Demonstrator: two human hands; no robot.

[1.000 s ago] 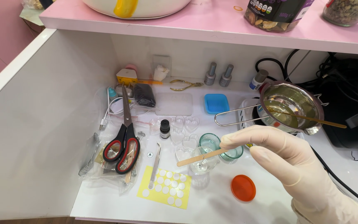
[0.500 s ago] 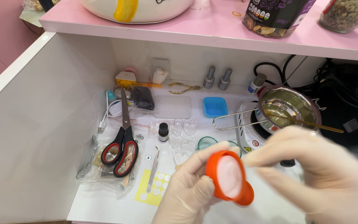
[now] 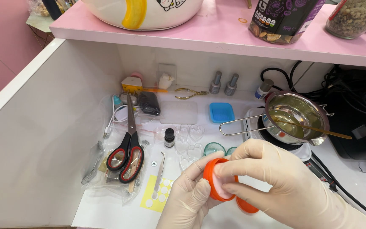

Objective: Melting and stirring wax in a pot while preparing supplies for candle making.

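The left hand, in a pale glove, sits low in the middle w/ its fingers curled shut round the orange lid. It grips the lid from below & from the left side. The lid is tipped up on edge, so its white inside faces up at us. The right hand, gloved too, comes in from the right. Its fingers are bent & pressed onto the lid's white inside and top rim, pinching it against the left hand. A second orange piece peeks out just under the right hand; can't tell if a hand holds it.

Now left to right on the white table. The red & black scissors lie on a clear plastic bag. Near them is a yellow sticker sheet w/ white dots. A small dark bottle stands next to clear heart-shaped molds. At the back wall stand 2 grey nail polish bottles. A blue square mold lies in front of them. On the right a metal pot w/ a long handle sits on a white hot plate.

Up on the pink shelf: a white bowl w/ a yellow stripe at left, a dark purple bag w/ a clear window, and a jar of brown bits at far right.
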